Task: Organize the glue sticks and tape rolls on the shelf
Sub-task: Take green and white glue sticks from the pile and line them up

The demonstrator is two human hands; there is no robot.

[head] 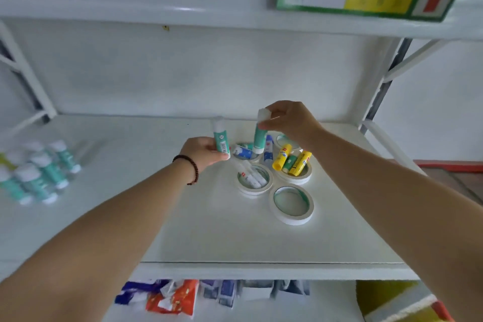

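Toward the shelf's (209,238) back edge, both hands grasp upright green glue sticks: left hand (202,152) one (221,138), right hand (290,119) another (260,136), the sorted green row (39,172) lying leftward, nearer the left.

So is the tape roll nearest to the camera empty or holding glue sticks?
Empty. Through the nearest tape roll only bare shelf shows.

five tape rolls (292,204) are lying at the right; two yellow glue sticks (282,157) are resting among them.

both hands (206,150) (290,120) hold green glue sticks (221,138) over tape rolls (292,204).
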